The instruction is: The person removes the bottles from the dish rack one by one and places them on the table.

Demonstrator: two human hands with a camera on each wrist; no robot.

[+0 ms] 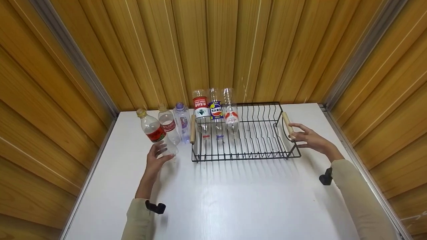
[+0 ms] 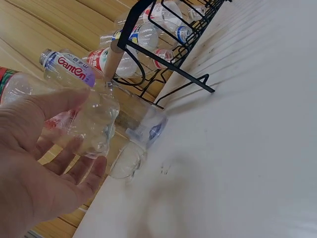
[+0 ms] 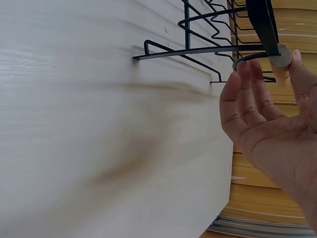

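My left hand (image 1: 156, 159) grips the lower part of a clear plastic bottle (image 1: 156, 134) with a red label and yellow cap. That bottle leans to the left; in the left wrist view my fingers curl about its base (image 2: 96, 131). At the right end of a black wire dish rack (image 1: 247, 159), my right hand (image 1: 312, 140) holds a wooden handle (image 1: 287, 124), thumb on one side and fingers on the other. Inside the rack's left part lie a red-labelled bottle (image 1: 201, 107), a blue-labelled bottle (image 1: 216, 110) and a white-and-red-labelled bottle (image 1: 231, 116), caps toward me.
Between the held bottle and the rack's left handle (image 1: 192, 129) stand a red-labelled clear bottle (image 1: 169, 126) and a purple-capped bottle (image 1: 183, 121). Everything rests on a white table (image 1: 233, 203). Wood-grained panels (image 1: 227, 50) rise behind it and at both sides.
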